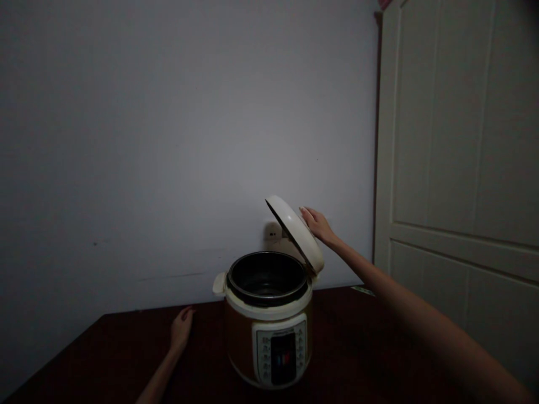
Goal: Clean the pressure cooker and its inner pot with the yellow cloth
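An electric pressure cooker (pixel 240 342) stands upright on the dark table, its control panel (pixel 280 353) facing me. The domed white lid (pixel 290 221) is tilted up on its hinge at the right. My right hand (pixel 316 224) is closed on the lid's outer side; what its fingers wrap round is partly hidden. Inside the cooker sits a dark inner pot (pixel 267 275), and no contents can be made out in the dim light. To the left, apart from the cooker, my left hand (pixel 182 328) rests on the table with its fingers curled in, nothing visible in them.
The dark red-brown table (pixel 126 348) meets a pale wall (pixel 168 140) at the back. Behind the lid is a wall socket (pixel 273 230). A small flat item (pixel 362 290) lies near the table's rear right edge. A panelled white door (pixel 455 140) is at the right.
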Demonstrator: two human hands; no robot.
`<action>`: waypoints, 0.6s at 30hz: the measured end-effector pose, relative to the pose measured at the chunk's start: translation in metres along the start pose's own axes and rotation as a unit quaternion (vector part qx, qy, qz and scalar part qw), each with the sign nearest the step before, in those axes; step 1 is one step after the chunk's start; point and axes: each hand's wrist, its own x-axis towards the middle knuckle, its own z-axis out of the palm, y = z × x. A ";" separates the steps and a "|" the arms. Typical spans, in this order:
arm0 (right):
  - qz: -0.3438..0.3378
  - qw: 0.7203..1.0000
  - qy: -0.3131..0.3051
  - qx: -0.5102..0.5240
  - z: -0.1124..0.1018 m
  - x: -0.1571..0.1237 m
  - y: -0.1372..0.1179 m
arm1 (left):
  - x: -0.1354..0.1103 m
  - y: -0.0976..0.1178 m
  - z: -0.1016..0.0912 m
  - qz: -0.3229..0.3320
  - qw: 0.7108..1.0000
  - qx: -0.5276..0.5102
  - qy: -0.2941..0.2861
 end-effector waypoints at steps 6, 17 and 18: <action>-0.008 0.999 -0.048 -0.023 0.019 -0.004 -0.011 | 0.000 0.000 -0.001 -0.001 1.000 -0.001 0.000; -0.038 0.987 -0.135 -0.072 0.044 -0.019 -0.032 | 0.001 -0.002 0.000 -0.002 1.000 -0.005 0.008; -0.042 0.986 -0.143 -0.076 0.047 -0.021 -0.033 | 0.001 -0.002 0.000 -0.002 1.000 -0.006 0.009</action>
